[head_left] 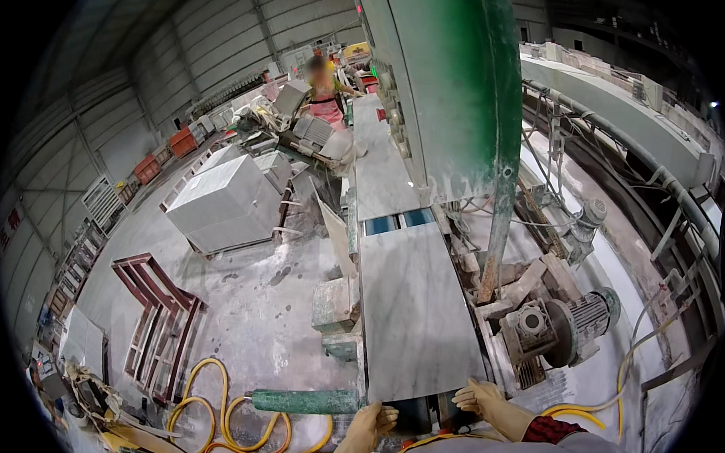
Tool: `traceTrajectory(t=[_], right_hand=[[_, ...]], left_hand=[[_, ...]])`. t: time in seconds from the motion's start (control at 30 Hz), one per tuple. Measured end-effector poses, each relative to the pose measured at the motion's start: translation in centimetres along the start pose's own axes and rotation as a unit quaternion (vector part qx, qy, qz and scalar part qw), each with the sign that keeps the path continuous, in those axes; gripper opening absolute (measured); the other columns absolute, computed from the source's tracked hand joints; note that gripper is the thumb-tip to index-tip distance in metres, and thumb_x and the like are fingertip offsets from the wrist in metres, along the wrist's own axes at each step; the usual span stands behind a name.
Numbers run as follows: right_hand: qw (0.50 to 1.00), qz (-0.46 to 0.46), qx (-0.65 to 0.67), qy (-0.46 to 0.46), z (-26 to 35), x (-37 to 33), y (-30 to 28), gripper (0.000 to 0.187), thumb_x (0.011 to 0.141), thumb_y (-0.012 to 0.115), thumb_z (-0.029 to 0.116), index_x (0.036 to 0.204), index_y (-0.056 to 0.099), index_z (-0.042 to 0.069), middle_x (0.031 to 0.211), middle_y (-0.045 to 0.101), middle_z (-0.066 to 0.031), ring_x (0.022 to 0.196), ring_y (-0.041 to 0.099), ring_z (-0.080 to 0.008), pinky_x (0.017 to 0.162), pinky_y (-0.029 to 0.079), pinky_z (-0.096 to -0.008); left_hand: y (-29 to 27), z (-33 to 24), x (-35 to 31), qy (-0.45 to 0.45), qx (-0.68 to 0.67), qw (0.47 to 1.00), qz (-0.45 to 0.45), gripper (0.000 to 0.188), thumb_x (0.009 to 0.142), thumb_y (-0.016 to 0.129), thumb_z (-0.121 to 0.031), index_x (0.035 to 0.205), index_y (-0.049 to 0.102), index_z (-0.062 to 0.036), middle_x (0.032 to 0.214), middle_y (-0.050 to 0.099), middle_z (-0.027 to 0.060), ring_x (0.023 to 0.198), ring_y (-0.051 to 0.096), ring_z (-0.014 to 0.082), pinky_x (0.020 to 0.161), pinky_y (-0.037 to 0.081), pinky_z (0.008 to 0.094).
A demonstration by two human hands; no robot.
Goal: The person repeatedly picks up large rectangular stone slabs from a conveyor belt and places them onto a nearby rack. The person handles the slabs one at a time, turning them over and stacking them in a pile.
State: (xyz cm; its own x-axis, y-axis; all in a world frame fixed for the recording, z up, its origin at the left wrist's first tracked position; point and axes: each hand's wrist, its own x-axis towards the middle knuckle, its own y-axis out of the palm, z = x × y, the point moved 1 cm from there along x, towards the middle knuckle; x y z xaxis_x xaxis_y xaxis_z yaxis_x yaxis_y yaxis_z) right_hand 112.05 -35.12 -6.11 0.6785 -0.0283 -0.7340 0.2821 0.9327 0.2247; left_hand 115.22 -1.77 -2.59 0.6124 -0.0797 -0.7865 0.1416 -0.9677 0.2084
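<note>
A white-grey veined marble slab (419, 308) lies flat on the conveyor in front of me, its near edge close to my body. My left hand (378, 420) is just below the slab's near left corner, fingers loosely bent and nothing visible in them. By the near right corner is my right hand (476, 397), its fingers stretched out toward the left and holding nothing. Whether its fingertips touch the slab edge I cannot tell. Farther up the line lies a second marble slab (383, 167), and blue conveyor belts (398, 222) show in the gap between the two.
A tall green machine housing (455, 94) rises over the line, with an electric motor (571, 326) at right. On the left are a green roller (304, 400), a yellow hose (220, 417), a red-brown metal rack (159, 327) and stacked white slabs (228, 202). A person (325, 97) stands at the far end.
</note>
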Motion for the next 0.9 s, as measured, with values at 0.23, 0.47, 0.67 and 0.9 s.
traceTrajectory(t=[0.23, 0.47, 0.67, 0.9], right_hand=[[1.000, -0.002, 0.013, -0.014, 0.2, 1.3, 0.0, 0.057, 0.117, 0.049, 0.038, 0.111, 0.075, -0.012, 0.105, 0.082, -0.0236, 0.071, 0.075, -0.0230, 0.059, 0.061, -0.0287], [0.999, -0.022, 0.015, -0.024, 2.9, 2.7, 0.7, 0.050, 0.117, 0.049, 0.034, 0.109, 0.074, -0.009, 0.105, 0.082, -0.0224, 0.074, 0.076, -0.0220, 0.061, 0.061, -0.0272], [0.997, -0.007, 0.040, -0.068, 5.9, 4.9, 1.6, 0.046, 0.116, 0.052, 0.032, 0.106, 0.070, -0.009, 0.104, 0.081, -0.0242, 0.072, 0.074, -0.0218, 0.057, 0.060, -0.0257], [0.992, 0.005, 0.056, -0.115, 7.1, 8.1, 1.7, 0.045, 0.116, 0.053, 0.032, 0.103, 0.069, -0.008, 0.099, 0.080, -0.0244, 0.067, 0.074, -0.0227, 0.054, 0.060, -0.0272]], left_hand=[[0.0, 0.0, 1.8, 0.014, -0.035, 0.999, -0.005, 0.030, 0.107, 0.057, -0.016, 0.113, 0.071, 0.0105, 0.111, 0.077, 0.0224, 0.094, 0.077, 0.0283, 0.084, 0.068, 0.0375], [-0.2, -1.2, 5.4, 0.130, 0.090, 0.984, 0.079, 0.014, 0.103, 0.065, -0.013, 0.099, 0.068, 0.0008, 0.117, 0.077, 0.0225, 0.099, 0.077, 0.0327, 0.086, 0.069, 0.0414], [3.3, -6.1, 4.3, 0.096, -0.091, 0.990, 0.043, 0.016, 0.102, 0.060, -0.006, 0.089, 0.061, 0.0028, 0.119, 0.074, 0.0268, 0.106, 0.076, 0.0340, 0.096, 0.069, 0.0443], [4.2, -8.5, 5.7, 0.090, -0.092, 0.992, 0.019, 0.015, 0.102, 0.059, -0.007, 0.090, 0.061, 0.0023, 0.120, 0.073, 0.0264, 0.107, 0.076, 0.0343, 0.098, 0.067, 0.0449]])
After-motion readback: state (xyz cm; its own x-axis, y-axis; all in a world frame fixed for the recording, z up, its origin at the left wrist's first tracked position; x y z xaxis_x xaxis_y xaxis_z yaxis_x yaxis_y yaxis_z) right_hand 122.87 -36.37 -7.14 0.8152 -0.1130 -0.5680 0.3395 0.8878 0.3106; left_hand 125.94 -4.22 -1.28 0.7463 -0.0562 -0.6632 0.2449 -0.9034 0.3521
